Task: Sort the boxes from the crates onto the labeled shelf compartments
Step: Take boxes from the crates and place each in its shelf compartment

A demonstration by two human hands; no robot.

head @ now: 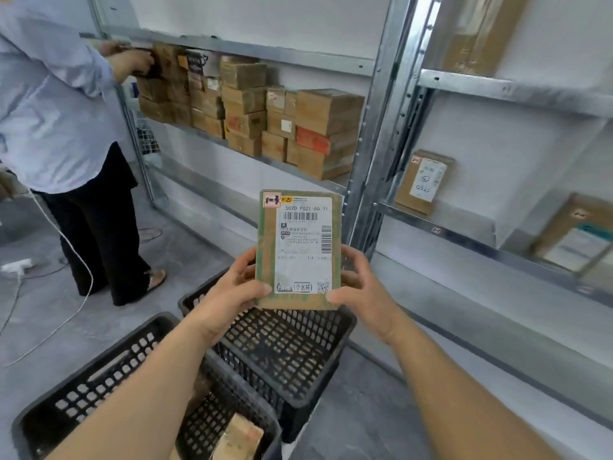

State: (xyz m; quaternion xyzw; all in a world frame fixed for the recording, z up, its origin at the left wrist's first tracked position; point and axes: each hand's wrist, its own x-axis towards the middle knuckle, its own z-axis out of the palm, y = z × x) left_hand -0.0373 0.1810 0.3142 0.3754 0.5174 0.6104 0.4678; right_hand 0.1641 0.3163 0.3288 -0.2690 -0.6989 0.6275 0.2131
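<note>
Now, with the left hand and right hand each gripping a lower edge of the labelled cardboard box, upright above the far black crate, read its label steadily before choosing 1 compartment of the right shelf.

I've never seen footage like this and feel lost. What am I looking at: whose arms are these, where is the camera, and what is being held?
There is no machine. One person wears a camera on the head, so you see their own arms. The left hand and right hand hold a labelled cardboard box upright. Below stand two black crates: the far crate and the near crate, which contains another box. Stacked boxes sit on the metal shelf, where a second person works.
</note>
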